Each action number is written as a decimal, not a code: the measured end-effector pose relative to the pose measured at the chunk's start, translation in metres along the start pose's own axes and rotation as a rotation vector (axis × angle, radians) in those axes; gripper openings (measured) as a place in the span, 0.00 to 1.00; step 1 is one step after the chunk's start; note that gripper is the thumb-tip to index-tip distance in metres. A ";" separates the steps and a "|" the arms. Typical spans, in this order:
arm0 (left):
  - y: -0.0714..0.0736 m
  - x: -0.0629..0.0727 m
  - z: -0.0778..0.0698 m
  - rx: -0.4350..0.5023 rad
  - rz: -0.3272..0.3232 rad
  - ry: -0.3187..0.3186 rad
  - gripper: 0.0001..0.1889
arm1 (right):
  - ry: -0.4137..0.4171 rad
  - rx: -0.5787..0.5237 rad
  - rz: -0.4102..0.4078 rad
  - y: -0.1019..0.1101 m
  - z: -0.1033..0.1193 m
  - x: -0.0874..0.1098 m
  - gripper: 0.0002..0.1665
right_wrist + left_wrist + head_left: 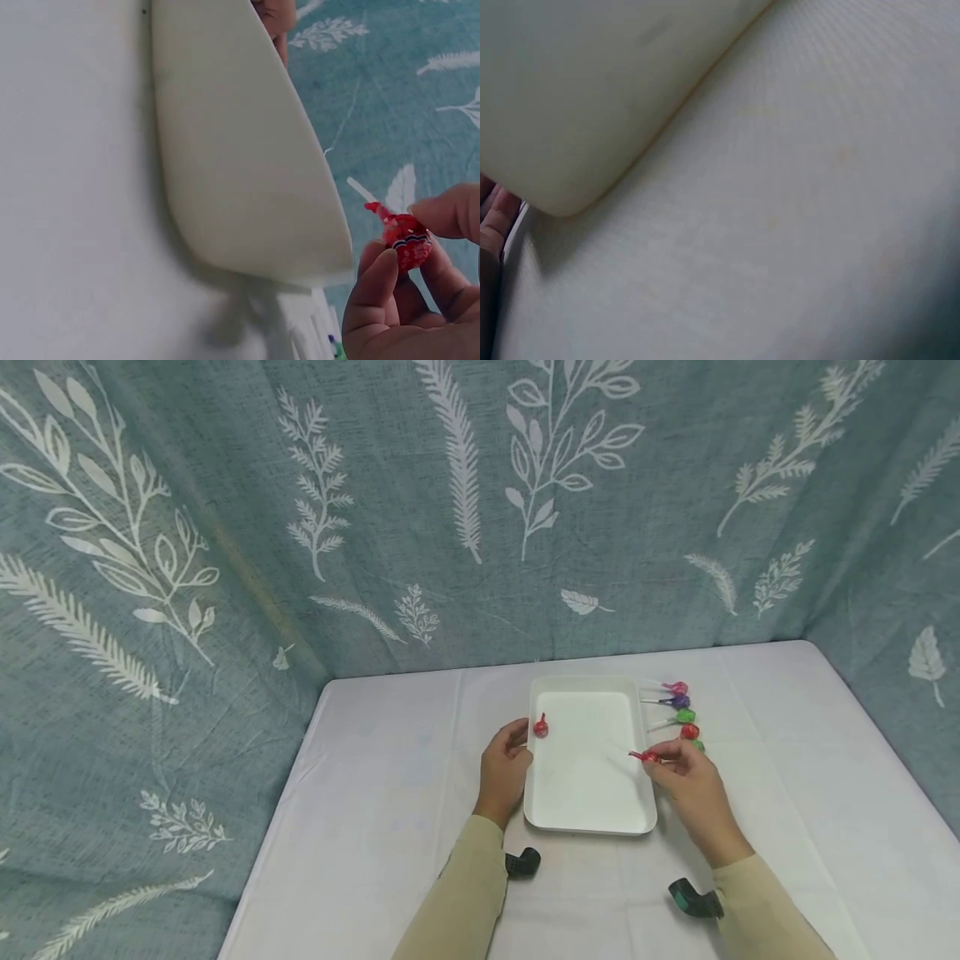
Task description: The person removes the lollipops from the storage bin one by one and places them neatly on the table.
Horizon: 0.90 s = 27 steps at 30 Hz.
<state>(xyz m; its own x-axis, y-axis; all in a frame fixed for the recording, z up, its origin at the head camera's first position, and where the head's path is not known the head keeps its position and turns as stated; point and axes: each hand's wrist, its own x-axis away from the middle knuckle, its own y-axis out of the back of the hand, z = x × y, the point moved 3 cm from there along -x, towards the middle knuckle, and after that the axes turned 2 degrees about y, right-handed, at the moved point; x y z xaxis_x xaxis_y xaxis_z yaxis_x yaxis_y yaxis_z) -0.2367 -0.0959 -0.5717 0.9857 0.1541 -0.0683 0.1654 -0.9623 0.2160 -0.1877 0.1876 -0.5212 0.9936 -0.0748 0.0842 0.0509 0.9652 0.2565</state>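
Note:
In the head view, a white tray (588,822) lies on the table. My left hand (504,770) holds its left side, thumb and bent fingers at the rim; only a few of those fingers show in the left wrist view. Inside, by the left wall, sits a red-wrapped lollipop (541,727). Over the tray's right edge, my right hand (684,770) pinches another red lollipop (407,244) by its wrapped head. Its white stick (362,188) points away from the fingertips, toward the tray in the head view.
Right of the tray is a column of lollipops: a pink one (677,688), a purple one (679,702), a green one (685,716), a red one (690,732) and another green one partly behind my right hand. A leaf-patterned curtain (390,527) hangs behind the white-covered table (390,777).

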 end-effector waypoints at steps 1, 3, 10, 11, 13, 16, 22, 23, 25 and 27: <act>0.001 0.000 -0.001 0.000 -0.001 0.001 0.29 | -0.004 0.004 -0.002 0.001 -0.001 0.001 0.17; 0.001 0.001 -0.002 -0.002 -0.001 0.000 0.29 | -0.014 0.013 -0.010 0.002 -0.001 0.004 0.17; 0.001 0.001 -0.001 -0.003 0.000 -0.011 0.29 | -0.026 0.029 -0.042 0.010 -0.004 0.010 0.19; 0.001 0.001 -0.001 -0.002 0.000 -0.014 0.29 | -0.027 0.038 -0.044 0.011 -0.004 0.010 0.19; 0.001 0.000 0.000 0.000 0.000 -0.016 0.29 | -0.024 0.063 -0.049 0.014 -0.004 0.012 0.19; 0.000 0.000 0.001 -0.001 0.000 -0.007 0.29 | -0.017 0.091 -0.065 0.020 -0.004 0.013 0.18; -0.001 -0.001 0.002 0.006 0.001 0.001 0.29 | -0.009 0.104 -0.091 0.036 -0.006 0.017 0.20; 0.000 -0.001 0.002 0.007 0.000 -0.004 0.29 | -0.010 0.111 -0.093 0.039 -0.007 0.018 0.21; 0.000 -0.001 0.001 0.007 -0.001 -0.012 0.29 | -0.018 0.125 -0.103 0.044 -0.009 0.018 0.22; 0.000 -0.001 0.001 0.004 -0.003 -0.013 0.29 | -0.028 0.139 -0.108 0.048 -0.012 0.019 0.23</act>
<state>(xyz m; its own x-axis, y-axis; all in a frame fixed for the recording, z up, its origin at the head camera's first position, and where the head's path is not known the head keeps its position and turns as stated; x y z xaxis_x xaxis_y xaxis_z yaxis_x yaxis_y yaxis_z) -0.2379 -0.0962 -0.5729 0.9847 0.1539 -0.0817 0.1681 -0.9628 0.2117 -0.1652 0.2354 -0.5188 0.9799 -0.1852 0.0747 0.1413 0.9073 0.3961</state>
